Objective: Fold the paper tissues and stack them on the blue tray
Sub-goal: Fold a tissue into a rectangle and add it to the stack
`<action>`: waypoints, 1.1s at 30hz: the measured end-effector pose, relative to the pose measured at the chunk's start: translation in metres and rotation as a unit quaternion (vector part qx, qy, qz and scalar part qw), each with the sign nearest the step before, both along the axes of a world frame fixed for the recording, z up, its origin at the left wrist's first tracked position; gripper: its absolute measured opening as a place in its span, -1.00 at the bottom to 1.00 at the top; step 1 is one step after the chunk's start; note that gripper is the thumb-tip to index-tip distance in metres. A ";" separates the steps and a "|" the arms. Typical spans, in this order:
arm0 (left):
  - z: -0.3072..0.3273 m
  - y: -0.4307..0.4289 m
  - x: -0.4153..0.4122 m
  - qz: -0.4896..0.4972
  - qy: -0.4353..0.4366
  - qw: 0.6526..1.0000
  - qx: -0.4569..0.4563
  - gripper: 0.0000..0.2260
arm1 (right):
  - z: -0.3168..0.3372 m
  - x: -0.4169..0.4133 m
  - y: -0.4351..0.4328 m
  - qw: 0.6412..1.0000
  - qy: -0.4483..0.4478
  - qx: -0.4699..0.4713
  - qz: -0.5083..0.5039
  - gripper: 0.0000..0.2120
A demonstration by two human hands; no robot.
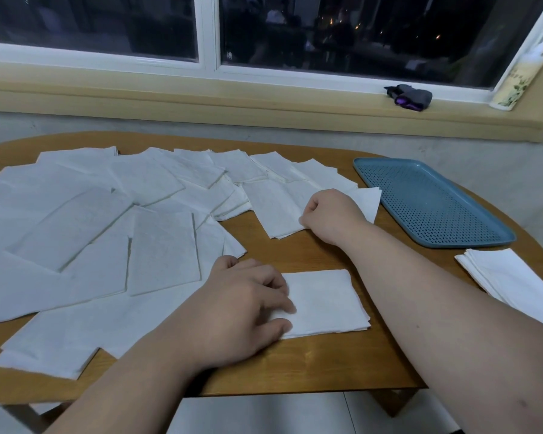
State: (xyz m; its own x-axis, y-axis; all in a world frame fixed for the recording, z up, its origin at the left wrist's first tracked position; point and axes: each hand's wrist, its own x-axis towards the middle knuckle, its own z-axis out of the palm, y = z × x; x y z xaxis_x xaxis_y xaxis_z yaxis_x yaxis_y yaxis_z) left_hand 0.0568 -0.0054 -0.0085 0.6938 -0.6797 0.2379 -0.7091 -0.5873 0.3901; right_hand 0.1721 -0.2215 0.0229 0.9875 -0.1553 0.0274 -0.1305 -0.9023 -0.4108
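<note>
Lower centre, a folded tissue (323, 302) is pressed under the relaxed left hand (248, 305); a second tissue (279, 208) is pinched by the right hand (329, 214).

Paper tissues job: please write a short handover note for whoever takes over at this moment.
Left hand: fingers rest on a folded tissue near the front edge of the table.
Right hand: pinches the edge of a flat tissue beside the blue tray.
Done: one tissue folded; a small stack lies on the table in front of the tray.
Left: the tray holds nothing yet; many spread tissues wait to be folded, then everything goes on the tray.
</note>
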 end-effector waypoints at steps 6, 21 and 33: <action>0.001 -0.001 -0.001 0.005 0.004 1.000 -0.002 -0.66 | 0.012 -0.016 -0.001 0.991 -0.079 0.101 -0.020 -0.95; 0.014 0.011 -0.011 0.094 -0.009 0.982 -0.163 -0.81 | 0.052 -0.154 -0.010 0.904 -0.147 0.378 0.135 -0.49; 0.030 0.009 -0.022 0.117 0.167 0.952 -0.228 -0.61 | 0.031 -0.141 -0.017 0.894 -0.002 0.447 0.030 -0.60</action>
State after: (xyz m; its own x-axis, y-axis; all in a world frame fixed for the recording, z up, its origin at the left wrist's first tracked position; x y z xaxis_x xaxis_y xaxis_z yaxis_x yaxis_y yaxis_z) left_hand 0.0350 0.0036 0.0216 0.9027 -0.3755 0.2100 -0.3704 -0.4299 0.8234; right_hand 0.0314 -0.2383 0.0537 0.9949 -0.0633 -0.0783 -0.0903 -0.2183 -0.9717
